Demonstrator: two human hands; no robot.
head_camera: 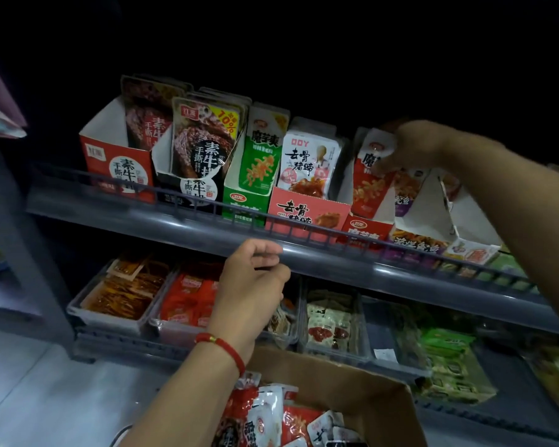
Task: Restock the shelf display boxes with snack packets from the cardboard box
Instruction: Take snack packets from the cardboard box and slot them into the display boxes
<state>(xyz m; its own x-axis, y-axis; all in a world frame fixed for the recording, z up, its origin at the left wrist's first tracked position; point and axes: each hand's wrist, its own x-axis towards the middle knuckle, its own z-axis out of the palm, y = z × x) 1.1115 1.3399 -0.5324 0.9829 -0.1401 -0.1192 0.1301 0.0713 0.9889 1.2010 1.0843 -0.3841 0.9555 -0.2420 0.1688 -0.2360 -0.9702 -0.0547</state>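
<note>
Seating red snack packets (373, 175) into red display box (367, 227) on upper shelf: right hand (410, 146) gripping their tops, left hand (255, 279) hanging loosely curled, empty, above cardboard box (362, 379). Next, likely: fetching more packets.

— What's the place like?
— Dim, black above. A grey upper shelf (336, 262) with a low wire rail (207, 204) runs across.
— And below it?
— A lower shelf (126, 346) holding clear plastic trays (110, 321). Pale grey floor (46, 398) at the bottom left.
</note>
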